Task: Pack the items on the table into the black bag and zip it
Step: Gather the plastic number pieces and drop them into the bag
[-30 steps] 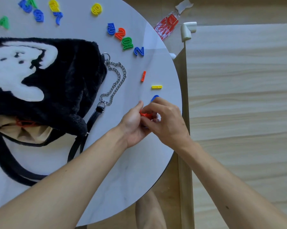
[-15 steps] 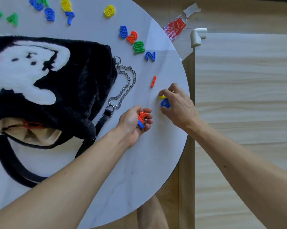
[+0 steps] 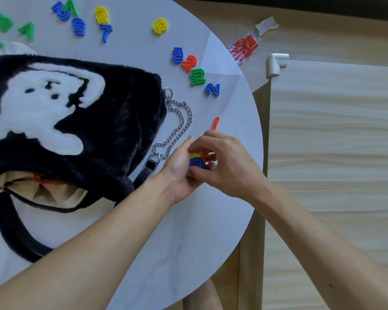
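A black furry bag [image 3: 112,121] with a white figure lies on the left of the round white table [image 3: 144,242], its mouth open toward me and its tan lining showing. My left hand [image 3: 179,173] cups a small bunch of plastic pieces [image 3: 198,161], blue, yellow and red. My right hand [image 3: 229,164] meets it from the right, fingers curled onto the same bunch. An orange stick piece [image 3: 216,123] lies just beyond my hands. Coloured plastic numbers [image 3: 194,70] lie farther back on the table.
The bag's chain strap [image 3: 179,124] lies between bag and hands. More numbers and letters [image 3: 79,21] sit along the table's far edge. A red-printed plastic wrapper [image 3: 244,49] and a white corner guard [image 3: 274,64] lie off the table's right rim, by a wooden surface.
My right hand picked up the blue and yellow pieces near the table's right edge and came back to my left hand, adding them to the bunch held there.
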Motion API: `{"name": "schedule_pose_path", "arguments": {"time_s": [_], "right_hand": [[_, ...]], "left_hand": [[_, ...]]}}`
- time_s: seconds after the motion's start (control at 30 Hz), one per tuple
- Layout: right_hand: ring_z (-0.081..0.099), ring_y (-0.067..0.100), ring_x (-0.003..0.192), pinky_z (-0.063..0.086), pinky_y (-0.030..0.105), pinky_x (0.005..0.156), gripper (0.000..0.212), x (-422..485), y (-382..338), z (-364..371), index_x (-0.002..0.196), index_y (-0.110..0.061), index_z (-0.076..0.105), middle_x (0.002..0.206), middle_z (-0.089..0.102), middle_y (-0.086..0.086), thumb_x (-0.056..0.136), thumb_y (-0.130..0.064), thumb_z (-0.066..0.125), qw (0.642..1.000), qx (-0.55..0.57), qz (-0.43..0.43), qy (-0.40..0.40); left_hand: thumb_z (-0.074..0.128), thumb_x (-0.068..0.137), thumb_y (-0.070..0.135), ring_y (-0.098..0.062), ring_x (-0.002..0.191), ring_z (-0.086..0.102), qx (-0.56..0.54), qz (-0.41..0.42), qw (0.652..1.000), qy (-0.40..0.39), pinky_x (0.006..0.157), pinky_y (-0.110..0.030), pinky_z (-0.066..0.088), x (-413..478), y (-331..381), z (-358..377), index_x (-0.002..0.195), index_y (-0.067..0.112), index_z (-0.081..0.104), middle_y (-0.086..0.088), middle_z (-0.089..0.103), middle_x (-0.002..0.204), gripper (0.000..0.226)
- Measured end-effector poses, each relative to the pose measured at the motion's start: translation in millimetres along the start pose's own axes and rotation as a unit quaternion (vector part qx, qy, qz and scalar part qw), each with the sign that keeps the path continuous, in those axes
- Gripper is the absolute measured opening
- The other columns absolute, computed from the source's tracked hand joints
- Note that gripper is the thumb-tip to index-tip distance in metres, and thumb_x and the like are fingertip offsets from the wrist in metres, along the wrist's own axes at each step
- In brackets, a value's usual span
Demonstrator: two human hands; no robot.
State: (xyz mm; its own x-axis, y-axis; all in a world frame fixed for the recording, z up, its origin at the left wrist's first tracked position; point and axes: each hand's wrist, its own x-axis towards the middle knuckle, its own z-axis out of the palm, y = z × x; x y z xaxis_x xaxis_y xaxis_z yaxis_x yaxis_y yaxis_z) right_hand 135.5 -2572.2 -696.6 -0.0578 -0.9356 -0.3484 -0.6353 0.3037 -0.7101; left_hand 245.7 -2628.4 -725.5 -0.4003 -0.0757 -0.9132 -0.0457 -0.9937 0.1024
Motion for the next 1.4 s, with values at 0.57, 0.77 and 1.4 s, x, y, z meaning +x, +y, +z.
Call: {"name": "schedule_pose_path", "arguments": {"time_s": [0.57,0.77,1.4], "right_hand": [[0.062,0.012,0.065,0.054,0.032,0.06,0.018,61.3,11.7,-4.5,0.088,-0.021,0.068,0.073,0.066,-0.003,0.074,-0.009,0.063,0.972,0.121,0.149,0.137],[0.06,0.009,0.075,0.05,0.024,0.069,0.007,40.8,-16.0,-12.5,0.081,-0.017,0.072,0.079,0.063,-0.009,0.077,-0.013,0.069,0.996,0.03,0.06,0.058],[0.057,0.019,0.092,0.05,0.036,0.075,0.027,146.4,40.2,-26.0,0.109,-0.015,0.059,0.104,0.059,0.002,0.088,-0.027,0.072,0.967,-0.101,0.047,0.227]], "left_hand": [[0.032,0.107,0.041,-0.014,0.059,0.058,0.0,0.098,0.994,0.057,0.051,-0.022,0.043,5.6,17.8,0.3,0.096,0.009,0.067,-0.006,0.064,0.077,0.049],[0.045,0.103,0.044,-0.014,0.062,0.056,0.004,0.127,0.991,0.051,0.058,-0.024,0.048,4.5,23.0,3.3,0.093,0.018,0.074,0.002,0.067,0.079,0.041],[0.049,0.103,0.035,-0.009,0.05,0.045,-0.024,0.096,0.993,0.067,0.037,-0.017,0.03,-4.8,22.5,-8.7,0.079,0.012,0.057,-0.001,0.053,0.064,0.034]]}}
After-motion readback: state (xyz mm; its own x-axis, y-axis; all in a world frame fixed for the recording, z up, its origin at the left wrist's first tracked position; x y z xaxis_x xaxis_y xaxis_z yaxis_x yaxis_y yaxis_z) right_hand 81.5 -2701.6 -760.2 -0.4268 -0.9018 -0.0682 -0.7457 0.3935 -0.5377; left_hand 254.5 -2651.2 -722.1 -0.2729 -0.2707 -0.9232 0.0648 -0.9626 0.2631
